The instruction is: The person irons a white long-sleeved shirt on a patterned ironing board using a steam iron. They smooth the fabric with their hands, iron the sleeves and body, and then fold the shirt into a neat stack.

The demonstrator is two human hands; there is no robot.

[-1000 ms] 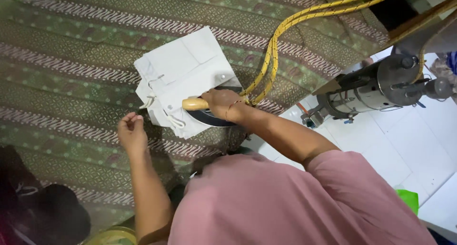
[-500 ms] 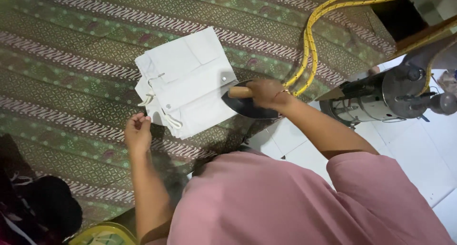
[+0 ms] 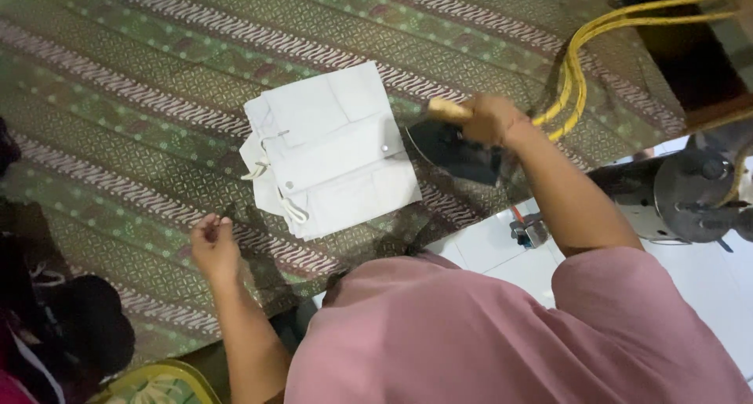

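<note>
**Iron off the cloth, white garment folded flat**

Iron (image 3: pixel 453 147) sits just past the right edge of the folded white garment (image 3: pixel 329 149), dark soleplate down on the patterned cover (image 3: pixel 141 98) of the bench. Right hand (image 3: pixel 490 119) is clenched around the pale wooden handle (image 3: pixel 445 110), yellow cords (image 3: pixel 576 59) looping away behind it. Left hand (image 3: pixel 213 243) rests loosely curled on the cover, near the garment's lower left corner, gripping nothing that shows. Judging by how it lies, the garment looks already pressed into a neat rectangle, drawstrings trailing out on the left side; whether another pass remains, the picture cannot say. A grey machine (image 3: pixel 682 196) stands off the bench, right.
</note>
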